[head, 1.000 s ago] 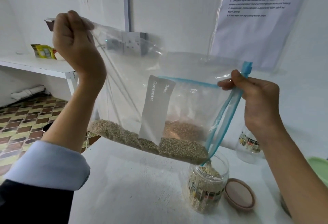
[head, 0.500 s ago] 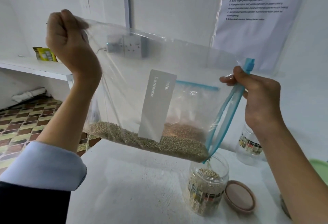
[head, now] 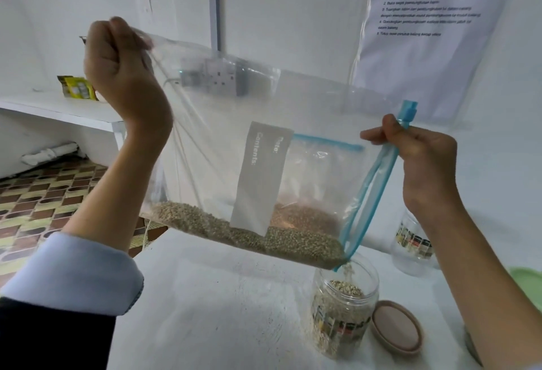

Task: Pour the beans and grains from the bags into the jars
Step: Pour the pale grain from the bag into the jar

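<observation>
Left hand (head: 123, 76): raised high, fingers curled into a fist around the closed bottom corner of the clear zip bag (head: 223, 146). The bag hangs in the air between both hands, above the white table (head: 223, 305).

Bag attitude: long axis runs diagonally, high at the left hand, low at the right. The grain (head: 252, 231) has settled along the lower edge as a sloping band and is banked toward the low corner. White "Contents" label (head: 261, 179) faces the camera, text turned sideways. The blue zip strip (head: 366, 190) runs steeply from the right hand down to that low corner; the mouth points down and right.

Open jar (head: 344, 308): stands on the table directly under the low corner, already well filled with a mound of grain. A thin stream appears to drop from the corner into its neck. Its brown lid (head: 396, 330) lies flat on the table just beside it, to the right.

Right hand (head: 422, 158): pinches the upper end of the blue zip strip between thumb and curled fingers, next to the slider.

Second jar (head: 415, 240): farther back right, contents unclear.

Risks, as judged:
- Outlet sits near the jar rim; a small sideways drift of either hand would put grain on the table.
- Raising the left hand further would slide the whole band down at once, surging past the narrow neck.
- Jar appears near full; continued pouring may overflow.
- If the pinch slackens, the mouth widens and the stream spreads.
</observation>
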`<action>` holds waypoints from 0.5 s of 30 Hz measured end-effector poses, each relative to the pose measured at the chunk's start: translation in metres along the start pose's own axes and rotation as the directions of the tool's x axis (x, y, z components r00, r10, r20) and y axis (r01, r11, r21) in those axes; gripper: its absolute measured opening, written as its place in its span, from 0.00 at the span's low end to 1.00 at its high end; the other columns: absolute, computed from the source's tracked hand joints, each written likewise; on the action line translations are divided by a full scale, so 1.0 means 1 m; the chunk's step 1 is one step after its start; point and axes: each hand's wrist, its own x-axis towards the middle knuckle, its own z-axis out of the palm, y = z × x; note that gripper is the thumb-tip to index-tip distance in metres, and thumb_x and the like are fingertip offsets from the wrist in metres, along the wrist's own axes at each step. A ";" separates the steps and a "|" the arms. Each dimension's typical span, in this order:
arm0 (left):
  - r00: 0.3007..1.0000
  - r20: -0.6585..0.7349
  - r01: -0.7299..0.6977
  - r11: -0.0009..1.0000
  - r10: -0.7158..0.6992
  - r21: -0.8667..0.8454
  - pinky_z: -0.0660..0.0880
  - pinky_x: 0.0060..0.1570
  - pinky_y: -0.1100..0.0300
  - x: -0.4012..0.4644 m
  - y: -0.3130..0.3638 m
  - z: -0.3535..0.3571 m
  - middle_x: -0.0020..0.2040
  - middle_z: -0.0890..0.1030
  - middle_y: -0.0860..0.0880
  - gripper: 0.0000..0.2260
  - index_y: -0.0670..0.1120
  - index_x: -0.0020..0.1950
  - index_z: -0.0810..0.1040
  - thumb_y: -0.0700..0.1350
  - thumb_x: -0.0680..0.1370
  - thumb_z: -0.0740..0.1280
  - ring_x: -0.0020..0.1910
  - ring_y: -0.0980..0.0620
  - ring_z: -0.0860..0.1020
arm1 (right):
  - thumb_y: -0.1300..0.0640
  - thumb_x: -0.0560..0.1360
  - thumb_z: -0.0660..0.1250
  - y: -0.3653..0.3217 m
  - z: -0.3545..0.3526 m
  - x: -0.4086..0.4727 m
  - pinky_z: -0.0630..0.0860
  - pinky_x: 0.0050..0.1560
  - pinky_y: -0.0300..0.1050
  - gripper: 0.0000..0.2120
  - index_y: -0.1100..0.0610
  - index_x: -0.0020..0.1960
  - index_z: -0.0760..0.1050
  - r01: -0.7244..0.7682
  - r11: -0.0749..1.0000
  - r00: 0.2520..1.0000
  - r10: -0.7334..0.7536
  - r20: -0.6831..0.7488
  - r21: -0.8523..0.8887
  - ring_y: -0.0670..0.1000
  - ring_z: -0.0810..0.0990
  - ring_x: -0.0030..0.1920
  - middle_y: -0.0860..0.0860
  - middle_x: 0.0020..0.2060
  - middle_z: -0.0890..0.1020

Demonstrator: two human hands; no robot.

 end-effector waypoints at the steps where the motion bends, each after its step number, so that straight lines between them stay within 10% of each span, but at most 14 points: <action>1: 1.000 0.010 0.004 1.000 -0.004 0.000 0.60 0.27 0.64 0.000 0.000 0.000 0.26 0.71 0.54 0.14 0.49 0.33 0.67 0.41 0.78 0.58 0.25 0.52 0.64 | 0.53 0.75 0.68 0.000 0.001 -0.001 0.71 0.54 0.35 0.10 0.52 0.36 0.82 -0.015 1.000 0.999 0.015 0.033 -0.008 0.41 0.80 0.41 0.44 0.33 0.85; 15: 0.996 0.063 0.066 0.996 -0.062 -0.056 0.63 0.32 0.70 -0.007 -0.006 0.004 0.25 0.72 0.61 0.16 0.50 0.35 0.65 0.34 0.79 0.56 0.27 0.64 0.67 | 0.53 0.75 0.69 0.005 -0.003 0.002 0.74 0.62 0.48 0.14 0.50 0.32 0.83 -0.032 0.999 0.999 0.032 0.021 0.002 0.48 0.81 0.41 0.49 0.35 0.86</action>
